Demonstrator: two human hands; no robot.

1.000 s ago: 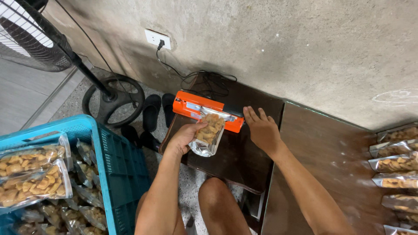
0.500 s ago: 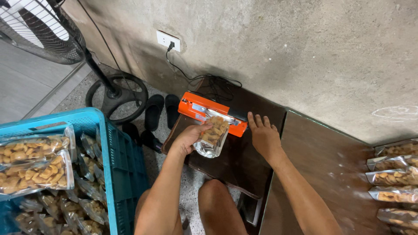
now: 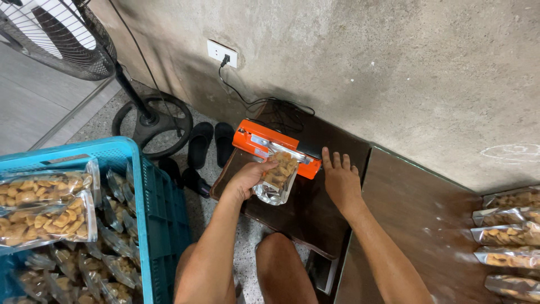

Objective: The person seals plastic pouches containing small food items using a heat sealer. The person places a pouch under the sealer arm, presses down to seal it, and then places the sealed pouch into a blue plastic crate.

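The left hand (image 3: 246,179) gripped a snack pouch (image 3: 277,179), its top in the orange sealer (image 3: 275,147); the right hand (image 3: 339,181) lay flat and empty beside it. Sealing seemed underway; pressing the bar looked due.

The snack pouch's (image 3: 275,180) top edge is hidden inside the orange sealer (image 3: 275,147). Left of the sealer, the fan (image 3: 56,34) and blue crate (image 3: 143,202) are cut off by the picture's edge.

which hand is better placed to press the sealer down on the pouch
Right, probably. The right hand lies open beside the sealer, fingertips at its end, while the left hand holds the pouch in it.
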